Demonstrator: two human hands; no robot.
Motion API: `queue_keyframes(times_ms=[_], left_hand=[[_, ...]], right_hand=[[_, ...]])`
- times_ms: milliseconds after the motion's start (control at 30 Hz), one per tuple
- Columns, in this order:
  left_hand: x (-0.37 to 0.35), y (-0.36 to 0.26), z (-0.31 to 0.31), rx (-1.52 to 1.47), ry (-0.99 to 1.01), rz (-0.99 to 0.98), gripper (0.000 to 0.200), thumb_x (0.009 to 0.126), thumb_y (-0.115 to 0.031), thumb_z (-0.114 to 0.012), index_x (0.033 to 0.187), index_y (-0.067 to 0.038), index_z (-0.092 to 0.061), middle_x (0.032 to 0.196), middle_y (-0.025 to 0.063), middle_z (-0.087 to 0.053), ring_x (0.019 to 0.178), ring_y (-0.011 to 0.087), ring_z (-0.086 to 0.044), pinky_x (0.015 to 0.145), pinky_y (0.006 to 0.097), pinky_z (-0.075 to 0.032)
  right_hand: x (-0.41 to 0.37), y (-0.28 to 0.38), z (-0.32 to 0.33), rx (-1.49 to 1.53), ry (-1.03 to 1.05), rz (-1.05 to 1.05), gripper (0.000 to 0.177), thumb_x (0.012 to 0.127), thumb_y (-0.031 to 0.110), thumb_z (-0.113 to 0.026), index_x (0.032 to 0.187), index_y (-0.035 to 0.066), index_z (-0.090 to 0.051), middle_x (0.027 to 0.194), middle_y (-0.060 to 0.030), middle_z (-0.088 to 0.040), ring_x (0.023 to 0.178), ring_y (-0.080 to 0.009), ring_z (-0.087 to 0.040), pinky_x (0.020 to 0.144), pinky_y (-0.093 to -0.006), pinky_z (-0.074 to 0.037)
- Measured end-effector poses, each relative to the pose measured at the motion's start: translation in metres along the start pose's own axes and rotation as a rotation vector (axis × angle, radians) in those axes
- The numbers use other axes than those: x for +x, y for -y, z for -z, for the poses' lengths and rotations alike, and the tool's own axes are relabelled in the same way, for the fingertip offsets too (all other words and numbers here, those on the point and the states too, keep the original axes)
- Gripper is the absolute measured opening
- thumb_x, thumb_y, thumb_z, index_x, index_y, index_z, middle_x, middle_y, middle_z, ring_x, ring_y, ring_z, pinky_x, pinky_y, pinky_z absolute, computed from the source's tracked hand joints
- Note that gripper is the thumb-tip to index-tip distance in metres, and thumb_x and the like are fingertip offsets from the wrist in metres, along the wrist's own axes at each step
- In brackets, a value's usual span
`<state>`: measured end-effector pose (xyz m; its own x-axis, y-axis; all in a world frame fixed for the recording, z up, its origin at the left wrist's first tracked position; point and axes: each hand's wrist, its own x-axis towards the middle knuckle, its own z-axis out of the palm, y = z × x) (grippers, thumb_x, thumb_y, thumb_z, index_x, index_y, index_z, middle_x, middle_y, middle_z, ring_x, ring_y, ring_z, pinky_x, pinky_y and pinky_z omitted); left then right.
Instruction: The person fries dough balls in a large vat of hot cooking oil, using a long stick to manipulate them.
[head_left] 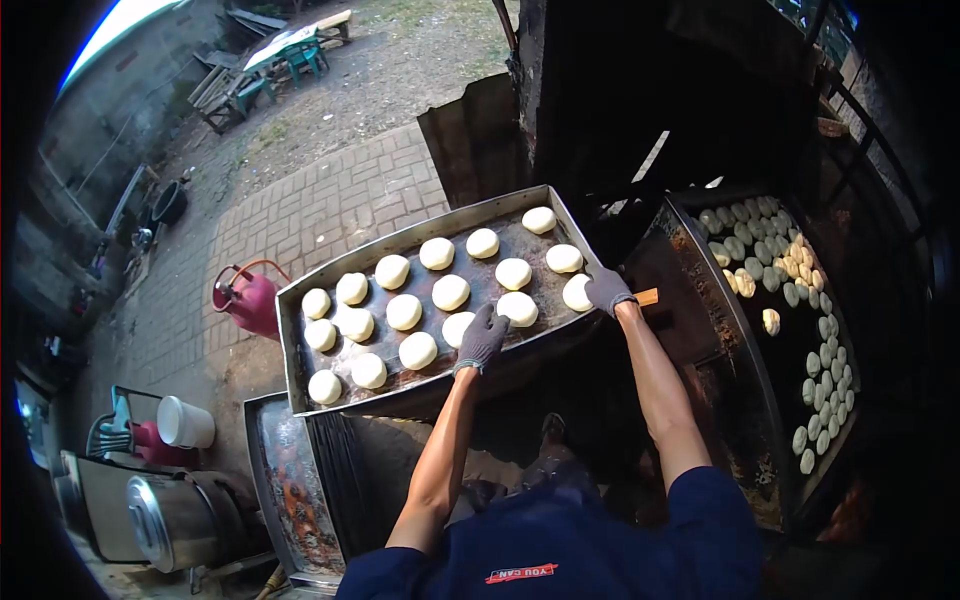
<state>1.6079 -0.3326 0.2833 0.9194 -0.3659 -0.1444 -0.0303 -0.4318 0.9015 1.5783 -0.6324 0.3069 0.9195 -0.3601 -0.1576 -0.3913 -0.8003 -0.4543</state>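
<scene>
A large rectangular metal baking tray (420, 232) is held at a tilt in front of me, with rows of round, pale dough balls (450, 292) on it. My left hand (482, 342), in a grey knit glove, grips the tray's near side, its fingers over the rim close to a dough ball. At the right end, my right hand (608, 290), gloved the same way, clasps the corner beside another dough ball. The undersides of both grips are hidden by the tray.
On the right, a dark pan (745, 400) holds many small pale and browned pieces. Below the tray stands a rack with another metal tray (290, 470). Left are a pink gas cylinder (250, 303), a white bucket (186, 423) and a large lidded pot (175, 520).
</scene>
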Motion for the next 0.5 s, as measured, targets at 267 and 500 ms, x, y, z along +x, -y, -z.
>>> queue_keyframes(times_ms=[267,500], left_hand=[[0.032,-0.048,-0.061,0.321,-0.136,0.200,0.054,0.064,-0.028,-0.081,0.103,0.005,-0.064,0.097,0.0253,-0.068,0.091,0.0344,-0.068,0.080,0.0422,-0.052],[0.057,-0.143,-0.168,-0.231,0.189,-0.277,0.047,0.078,-0.011,-0.074,0.118,0.001,-0.051,0.107,0.0136,-0.062,0.099,0.0224,-0.061,0.088,0.0337,-0.050]], right_hand=[[0.011,0.029,-0.029,0.045,0.187,0.087,0.058,0.065,0.034,-0.074,0.110,-0.001,-0.061,0.112,-0.0315,-0.059,0.117,-0.0432,-0.053,0.098,-0.0450,-0.045],[-0.141,-0.106,0.115,0.717,-0.699,-0.242,0.046,0.072,0.018,-0.075,0.111,0.002,-0.058,0.102,-0.0150,-0.064,0.098,-0.0259,-0.063,0.087,-0.0382,-0.051]])
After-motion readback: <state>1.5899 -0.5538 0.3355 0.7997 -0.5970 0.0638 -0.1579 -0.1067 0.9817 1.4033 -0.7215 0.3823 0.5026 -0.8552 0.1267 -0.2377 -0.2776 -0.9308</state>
